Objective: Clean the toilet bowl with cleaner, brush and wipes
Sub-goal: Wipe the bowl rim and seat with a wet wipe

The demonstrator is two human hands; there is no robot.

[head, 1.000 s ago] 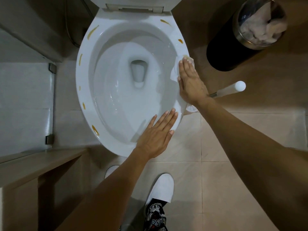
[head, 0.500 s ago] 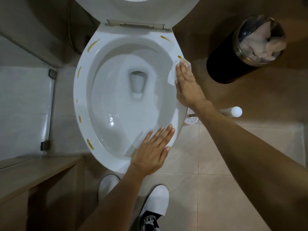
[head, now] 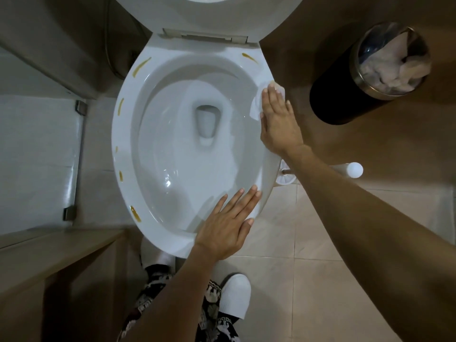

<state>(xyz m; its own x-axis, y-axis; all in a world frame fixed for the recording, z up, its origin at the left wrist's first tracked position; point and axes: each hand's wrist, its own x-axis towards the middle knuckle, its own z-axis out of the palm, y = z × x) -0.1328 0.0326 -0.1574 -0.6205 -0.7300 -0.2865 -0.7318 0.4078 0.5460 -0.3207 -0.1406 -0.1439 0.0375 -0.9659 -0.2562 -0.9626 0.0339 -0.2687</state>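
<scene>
Sliding farther up the rim since a second ago, the right hand (head: pixel 277 119) presses a wipe (head: pixel 256 104) flat on the toilet bowl (head: pixel 123 144) rim's right side, fingers (head: pixel 270 95) straight, gripping nothing. Left hand (head: pixel 225 223) rests flat on the near rim, fingers straight. Yellow-brown streaks (head: pixel 141 66) remain along the left rim. Soft and thin, the wipe likely bunches; flat pressure suits it. A brush handle (head: pixel 345 170) stands beside the bowl.

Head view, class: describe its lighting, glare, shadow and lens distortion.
Head view: dim, warm light; glare glints on the wet toilet bowl wall; the left hand casts a soft shadow into the bowl; wide-angle lens bends the floor tiles and stretches the right forearm; the bin side sinks into darkness.
</scene>
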